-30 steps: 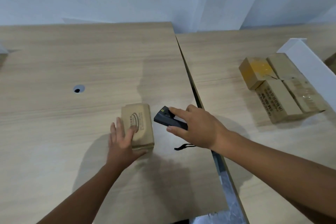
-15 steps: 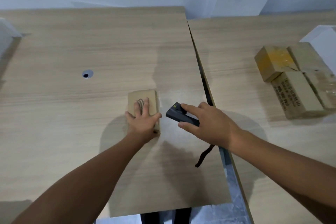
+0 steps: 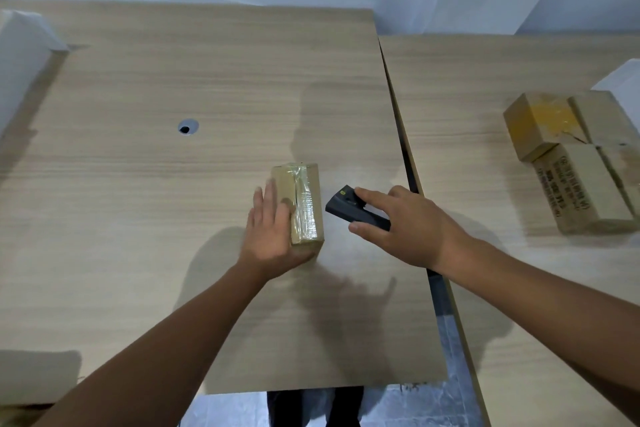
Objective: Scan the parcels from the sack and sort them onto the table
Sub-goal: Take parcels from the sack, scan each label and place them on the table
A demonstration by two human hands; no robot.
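Head view had the parcel [image 3: 306, 204] lying flat on the surface [image 3: 173, 218] near the middle, its taped face up. The left hand [image 3: 273, 232] lay at its 9 o'clock side, grip released, fingers straight and pressing on top rather than curled round it. Just at the parcel's 3 o'clock the right hand [image 3: 412, 229] had its grip clenched on the scanner [image 3: 349, 210], thumb and forefinger pinching the black body, nose aimed toward 10 o'clock.

No label showed on the upturned face (only tape, and it glared), so a scan from there would likely have missed or been lost in the sheen. A flat palm gave little hold, and the parcel might have skidded toward 12 o'clock if nudged. The gap between the two surfaces ran close at the scanner's 3 o'clock, a bad place for a slip. Other parcels [image 3: 571, 163] sat well apart at 2 o'clock.
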